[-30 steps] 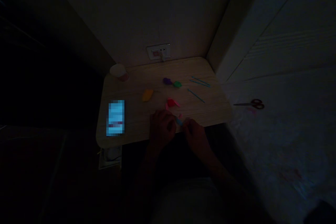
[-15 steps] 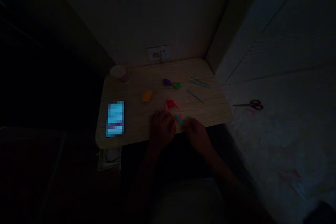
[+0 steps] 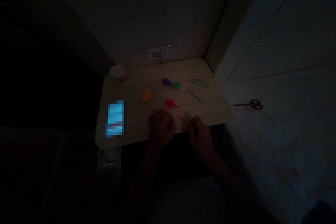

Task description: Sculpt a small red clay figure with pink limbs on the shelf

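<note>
My left hand (image 3: 160, 129) rests at the near edge of the wooden table (image 3: 210, 112), its fingers pinched on a small pink piece (image 3: 177, 119), though the dim light blurs the grip. My right hand (image 3: 201, 136) pinches a thin teal stick (image 3: 185, 119) whose far end meets that pink piece. Just beyond my hands lies a red and pink clay shape (image 3: 170, 103). Farther off are a purple lump (image 3: 166, 82), a green lump (image 3: 176, 85), an orange lump (image 3: 147, 96), and several loose teal sticks (image 3: 198, 82).
A phone with a lit, pixelated screen (image 3: 114, 118) lies at the table's left. A white-topped cup (image 3: 118, 72) stands at the back corner, below a wall socket (image 3: 157, 53). Scissors (image 3: 248, 104) lie on a pale surface to the right, beyond the table edge.
My right hand has shifted slightly right, and the teal stick now shows as a thin line between my hands, its end at the pink piece. The table objects stay put.
</note>
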`<state>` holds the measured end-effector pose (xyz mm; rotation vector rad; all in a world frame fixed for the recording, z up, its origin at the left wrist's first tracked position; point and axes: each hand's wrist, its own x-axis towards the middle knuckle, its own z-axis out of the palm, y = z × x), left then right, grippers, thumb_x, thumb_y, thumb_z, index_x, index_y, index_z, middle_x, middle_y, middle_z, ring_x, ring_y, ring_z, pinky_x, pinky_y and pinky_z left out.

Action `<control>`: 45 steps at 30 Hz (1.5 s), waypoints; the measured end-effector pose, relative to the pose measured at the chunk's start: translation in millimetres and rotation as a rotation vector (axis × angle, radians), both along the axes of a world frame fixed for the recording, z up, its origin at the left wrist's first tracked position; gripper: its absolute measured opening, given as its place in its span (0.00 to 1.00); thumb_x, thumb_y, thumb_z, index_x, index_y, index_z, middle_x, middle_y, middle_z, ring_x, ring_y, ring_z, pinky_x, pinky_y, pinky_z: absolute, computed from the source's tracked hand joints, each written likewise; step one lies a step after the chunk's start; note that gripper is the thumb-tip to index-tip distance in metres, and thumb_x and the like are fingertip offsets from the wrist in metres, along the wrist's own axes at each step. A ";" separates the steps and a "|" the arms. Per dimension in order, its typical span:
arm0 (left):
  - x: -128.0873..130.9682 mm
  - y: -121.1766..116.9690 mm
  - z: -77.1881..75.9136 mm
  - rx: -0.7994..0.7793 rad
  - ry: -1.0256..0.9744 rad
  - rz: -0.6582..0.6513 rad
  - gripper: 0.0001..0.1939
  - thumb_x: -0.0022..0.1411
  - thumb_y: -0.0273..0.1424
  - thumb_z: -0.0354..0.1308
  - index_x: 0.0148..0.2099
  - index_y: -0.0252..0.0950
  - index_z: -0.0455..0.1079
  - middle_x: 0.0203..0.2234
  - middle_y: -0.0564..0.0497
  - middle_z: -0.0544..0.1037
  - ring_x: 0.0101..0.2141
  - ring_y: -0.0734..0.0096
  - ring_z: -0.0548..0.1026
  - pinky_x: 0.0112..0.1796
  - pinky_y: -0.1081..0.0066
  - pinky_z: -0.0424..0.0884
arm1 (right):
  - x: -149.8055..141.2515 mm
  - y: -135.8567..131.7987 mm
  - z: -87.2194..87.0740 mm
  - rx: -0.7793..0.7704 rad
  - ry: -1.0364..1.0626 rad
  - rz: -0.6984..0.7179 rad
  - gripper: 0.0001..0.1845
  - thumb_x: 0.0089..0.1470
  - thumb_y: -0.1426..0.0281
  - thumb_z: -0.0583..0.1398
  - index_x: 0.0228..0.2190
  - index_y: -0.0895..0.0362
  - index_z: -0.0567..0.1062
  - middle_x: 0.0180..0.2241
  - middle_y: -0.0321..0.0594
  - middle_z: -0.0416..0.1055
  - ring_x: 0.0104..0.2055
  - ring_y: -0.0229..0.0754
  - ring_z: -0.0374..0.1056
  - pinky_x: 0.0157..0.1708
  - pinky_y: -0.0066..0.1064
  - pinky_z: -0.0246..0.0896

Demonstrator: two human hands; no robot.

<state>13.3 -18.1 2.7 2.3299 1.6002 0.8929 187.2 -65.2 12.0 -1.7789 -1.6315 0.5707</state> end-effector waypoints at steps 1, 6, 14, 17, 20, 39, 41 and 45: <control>-0.1 0.1 -0.1 -0.001 -0.013 0.005 0.05 0.61 0.28 0.61 0.40 0.40 0.70 0.39 0.47 0.79 0.44 0.53 0.73 0.47 0.54 0.66 | -0.1 -1.9 -1.9 0.001 -0.024 0.011 0.09 0.66 0.68 0.51 0.34 0.53 0.69 0.31 0.42 0.75 0.30 0.45 0.70 0.31 0.32 0.56; -0.6 0.5 -0.8 0.002 -0.011 0.000 0.05 0.61 0.28 0.59 0.41 0.40 0.69 0.39 0.47 0.79 0.44 0.53 0.73 0.47 0.53 0.66 | -4.0 -3.0 -11.1 -0.002 -0.156 0.059 0.09 0.67 0.70 0.50 0.39 0.54 0.70 0.34 0.45 0.75 0.36 0.47 0.71 0.34 0.33 0.59; -1.9 0.4 -1.8 -0.002 -0.047 0.022 0.09 0.59 0.28 0.60 0.43 0.41 0.70 0.41 0.46 0.80 0.46 0.52 0.74 0.48 0.53 0.67 | 7.8 16.9 -17.9 0.149 -0.259 0.224 0.11 0.68 0.72 0.51 0.40 0.57 0.72 0.38 0.48 0.74 0.42 0.52 0.68 0.44 0.41 0.59; -2.7 0.1 -2.2 0.009 -0.057 -0.006 0.09 0.62 0.32 0.61 0.46 0.41 0.72 0.44 0.46 0.81 0.47 0.52 0.75 0.50 0.53 0.67 | 16.0 22.7 -18.2 0.149 -0.313 0.276 0.10 0.67 0.73 0.52 0.41 0.57 0.73 0.40 0.49 0.74 0.43 0.52 0.66 0.44 0.41 0.57; -4.9 -0.3 -2.4 0.006 -0.046 -0.071 0.07 0.65 0.34 0.60 0.45 0.42 0.74 0.42 0.48 0.82 0.46 0.54 0.75 0.49 0.53 0.66 | 19.8 26.0 -18.6 0.140 -0.357 0.327 0.10 0.65 0.75 0.52 0.42 0.57 0.73 0.41 0.50 0.73 0.44 0.53 0.66 0.44 0.41 0.56; -9.6 3.5 -6.3 0.031 -0.151 -0.128 0.04 0.67 0.32 0.62 0.37 0.41 0.77 0.33 0.52 0.84 0.38 0.62 0.77 0.46 0.57 0.70 | 32.8 37.4 -25.1 0.189 -0.250 0.427 0.09 0.69 0.70 0.54 0.40 0.57 0.75 0.40 0.49 0.73 0.44 0.51 0.67 0.47 0.41 0.63; -10.2 3.4 -7.0 0.058 -0.125 -0.098 0.03 0.65 0.31 0.64 0.36 0.40 0.77 0.32 0.52 0.84 0.38 0.61 0.76 0.46 0.56 0.68 | 31.8 37.7 -28.3 0.214 -0.236 0.423 0.09 0.69 0.70 0.55 0.38 0.56 0.75 0.38 0.47 0.73 0.42 0.50 0.68 0.45 0.41 0.64; -12.9 2.5 -8.1 0.056 -0.105 -0.074 0.02 0.63 0.28 0.65 0.36 0.41 0.76 0.33 0.53 0.84 0.39 0.59 0.76 0.46 0.56 0.67 | 25.0 34.0 -34.6 0.243 -0.209 0.383 0.07 0.68 0.71 0.55 0.39 0.56 0.74 0.37 0.47 0.73 0.41 0.50 0.68 0.43 0.41 0.66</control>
